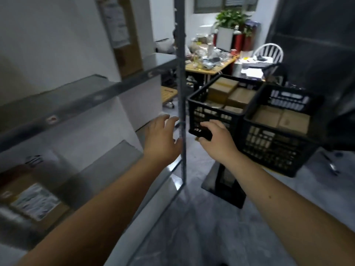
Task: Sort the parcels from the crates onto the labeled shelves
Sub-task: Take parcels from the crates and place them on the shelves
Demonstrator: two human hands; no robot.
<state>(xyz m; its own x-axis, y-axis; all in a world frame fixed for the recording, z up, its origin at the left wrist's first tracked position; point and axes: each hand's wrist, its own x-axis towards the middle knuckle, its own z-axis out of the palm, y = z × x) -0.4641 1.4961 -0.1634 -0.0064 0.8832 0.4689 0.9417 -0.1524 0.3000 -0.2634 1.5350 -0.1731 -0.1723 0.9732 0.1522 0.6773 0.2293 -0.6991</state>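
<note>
Two black lattice-walled plastic crates were seen at about two o'clock from the hands, set side by side and touching: the nearer crate [276,148] at the right and the farther crate [213,114] at its left, close to the grey upright post [181,93] of the shelving. Both were filled with brown cardboard parcels — in the nearer crate, flat plain-topped boxes [280,120] lying side by side below the rim; in the farther crate, a taller taped box [222,89] rising above the rim, with lower boxes beside it. The left hand [163,139] was held at the post, at about twelve o'clock, fingers spread and fairly straight, nothing in its grasp; whether it touched the post could not be told through the blur. The right hand [215,139] was held at one o'clock against the near lower corner of the farther crate, fingers curled; whether that corner was actually gripped could not be told. On the grey metal shelves [92,93] at ten o'clock, a brown parcel with a white printed label [34,202] lay on a lower shelf at about eight o'clock, and a labelled box [123,35] stood upright higher up at eleven o'clock — all blurred. A cluttered desk [207,68] and a white chair [269,52] were seen beyond the crates.
</note>
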